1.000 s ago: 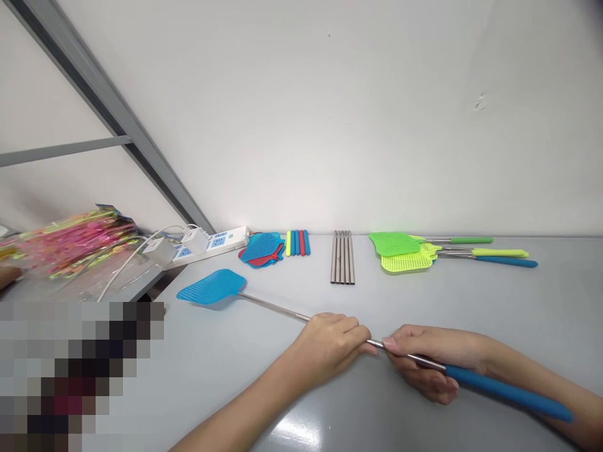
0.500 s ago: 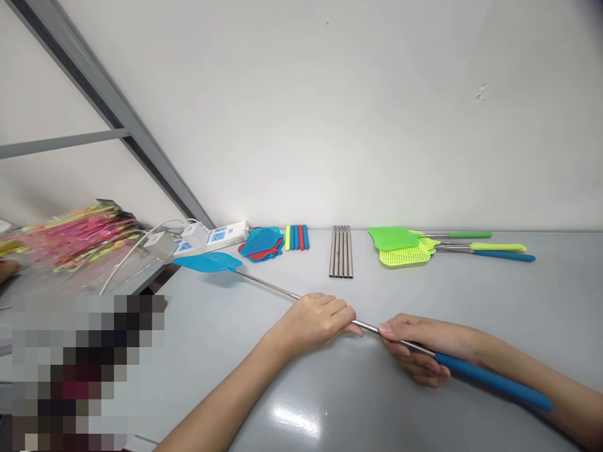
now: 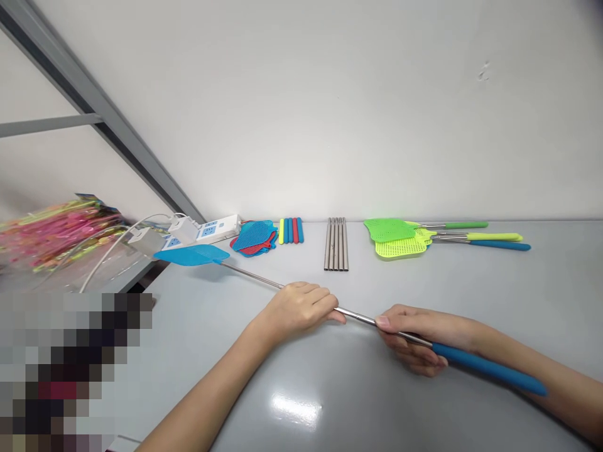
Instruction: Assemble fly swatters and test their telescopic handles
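Note:
A blue fly swatter (image 3: 191,254) with a telescopic metal rod and a blue grip (image 3: 490,369) is held slantwise above the grey table. My left hand (image 3: 304,307) is wrapped round the rod on the side nearer the swatter head. Further right, my right hand (image 3: 412,339) holds the same rod between thumb and fingers, just ahead of the blue grip. A stretch of bare rod shows between the two hands.
Along the wall lie blue and red swatter heads (image 3: 257,237), several coloured grips (image 3: 291,231), several metal rods (image 3: 336,245) and a pile of swatters (image 3: 402,246). A power strip (image 3: 219,228) and bagged goods (image 3: 66,229) are at the left.
My left hand has slid left, away from my right hand, and more rod shows between them. The swatter head has moved further left. The view has shifted slightly.

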Demonstrator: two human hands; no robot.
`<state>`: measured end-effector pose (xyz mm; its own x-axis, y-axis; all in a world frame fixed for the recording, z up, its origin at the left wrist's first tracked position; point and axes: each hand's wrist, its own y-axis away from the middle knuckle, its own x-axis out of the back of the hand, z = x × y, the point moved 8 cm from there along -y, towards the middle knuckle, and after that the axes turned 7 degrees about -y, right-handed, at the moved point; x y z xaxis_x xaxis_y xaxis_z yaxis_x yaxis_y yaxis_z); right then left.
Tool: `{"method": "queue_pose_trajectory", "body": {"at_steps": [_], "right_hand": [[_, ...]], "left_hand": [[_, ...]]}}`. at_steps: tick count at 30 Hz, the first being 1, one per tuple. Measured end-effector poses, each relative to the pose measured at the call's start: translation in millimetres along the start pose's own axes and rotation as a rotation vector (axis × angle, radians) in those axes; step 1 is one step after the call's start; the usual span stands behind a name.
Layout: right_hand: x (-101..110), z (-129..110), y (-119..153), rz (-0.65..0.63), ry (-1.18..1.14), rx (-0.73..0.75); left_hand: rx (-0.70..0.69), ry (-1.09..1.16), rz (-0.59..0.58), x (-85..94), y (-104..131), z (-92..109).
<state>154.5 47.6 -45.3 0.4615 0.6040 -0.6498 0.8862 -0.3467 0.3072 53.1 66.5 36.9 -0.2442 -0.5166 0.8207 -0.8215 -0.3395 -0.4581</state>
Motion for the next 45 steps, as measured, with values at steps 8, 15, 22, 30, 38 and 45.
{"method": "queue_pose_trajectory", "body": {"at_steps": [8,15,22,30,38,45], "right_hand": [[-2,-4,0,0.019,0.007,0.028],[1,-2,-1,0.029,-0.008,0.025],[2,3,-1,-0.014,-0.061,-0.01],[-1,1,-1,-0.02,-0.004,-0.007],[4,5,-4,0.05,-0.004,-0.06],[6,-1,-8,0.09,-0.051,0.07]], "left_hand": [[0.008,-0.02,0.026,3.6,2,-6],[0.014,-0.025,0.023,3.6,5,-11],[0.103,0.042,-0.03,1.6,8,-9],[0.166,0.108,-0.059,5.1,4,4],[0.203,0.153,-0.051,5.1,5,6],[0.262,0.153,-0.018,9.6,8,-1]]}}
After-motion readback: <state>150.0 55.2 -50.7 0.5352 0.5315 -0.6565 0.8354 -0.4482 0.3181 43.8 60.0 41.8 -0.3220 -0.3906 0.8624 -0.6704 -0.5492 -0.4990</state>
